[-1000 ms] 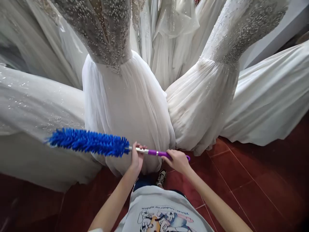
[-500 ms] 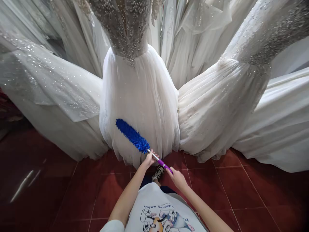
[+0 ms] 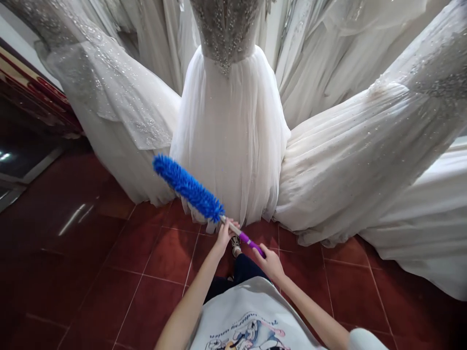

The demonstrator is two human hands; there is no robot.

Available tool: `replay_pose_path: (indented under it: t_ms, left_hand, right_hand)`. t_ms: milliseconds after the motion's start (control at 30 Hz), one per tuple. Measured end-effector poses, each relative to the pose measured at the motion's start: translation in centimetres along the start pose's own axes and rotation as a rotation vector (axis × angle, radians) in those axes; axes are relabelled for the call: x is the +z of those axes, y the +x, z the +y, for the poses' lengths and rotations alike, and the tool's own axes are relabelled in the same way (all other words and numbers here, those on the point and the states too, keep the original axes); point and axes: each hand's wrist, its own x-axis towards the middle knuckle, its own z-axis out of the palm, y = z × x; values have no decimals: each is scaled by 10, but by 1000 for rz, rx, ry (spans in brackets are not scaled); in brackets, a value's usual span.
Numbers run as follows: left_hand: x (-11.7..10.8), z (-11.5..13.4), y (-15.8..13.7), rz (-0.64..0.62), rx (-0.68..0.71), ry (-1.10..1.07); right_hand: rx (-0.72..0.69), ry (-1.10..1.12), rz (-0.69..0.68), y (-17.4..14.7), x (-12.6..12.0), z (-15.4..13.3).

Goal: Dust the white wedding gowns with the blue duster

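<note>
A duster point(image 3: 188, 187) with a fluffy blue head, a silver shaft and a purple handle slants across in front of me, its head pointing up and to the left. My right hand point(image 3: 269, 261) is closed round the purple handle. Nearer the blue head, my left hand point(image 3: 225, 234) grips the silver shaft, thumb and fingers about it. Behind the duster stands a white wedding dress point(image 3: 229, 131) with a beaded bodice and a full tulle skirt. The blue head overlaps the skirt's lower left; whether it touches the cloth I cannot tell.
A sparkly white gown point(image 3: 134, 107) spreads at the left, and another beaded gown point(image 3: 350, 160) at the right. More pale dresses point(image 3: 328, 73) hang behind. The floor has red tiles point(image 3: 160, 253). A dark glossy surface with a pale frame point(image 3: 40, 165) lies far left.
My view has turned left, so the dresses sit further right. The duster's head is now nearer to me and further left against the skirt. Both hands keep their hold.
</note>
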Motion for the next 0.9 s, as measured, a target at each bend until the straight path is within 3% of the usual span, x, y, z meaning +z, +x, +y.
replay_pose_path:
  t_ms: [100, 167, 233, 300, 433, 533, 600, 733, 800, 867, 900]
  left_hand:
    - [66, 37, -8, -292, 266, 140]
    - [104, 48, 0, -399, 370, 174]
    - [129, 41, 21, -363, 343, 116]
    - [142, 19, 49, -238, 232, 34]
    - [140, -58, 89, -41, 32, 11]
    - [128, -113, 89, 55, -112, 68]
    - [118, -135, 82, 72, -206, 129]
    - [100, -134, 51, 14, -302, 255]
    - [94, -117, 20, -196, -233, 334]
    - [93, -99, -19, -456, -59, 422]
    - [95, -90, -38, -525, 24, 465]
  right_hand:
    - [-121, 56, 166, 29, -39, -16]
    - [-169, 54, 226, 52, -62, -17]
    - [-156, 7, 208, 73, -81, -6]
    - [-74, -69, 113, 87, -95, 14]
    - [47, -191, -107, 88, -110, 77]
    - [101, -247, -307, 73, -110, 129]
    - [129, -285, -366, 66, -109, 158]
    - [96, -282, -400, 81, -122, 183]
    - [50, -230, -371, 102, -140, 171]
    - [-11, -174, -274, 129, -162, 145]
    - [-48, -147, -215, 144, -173, 129]
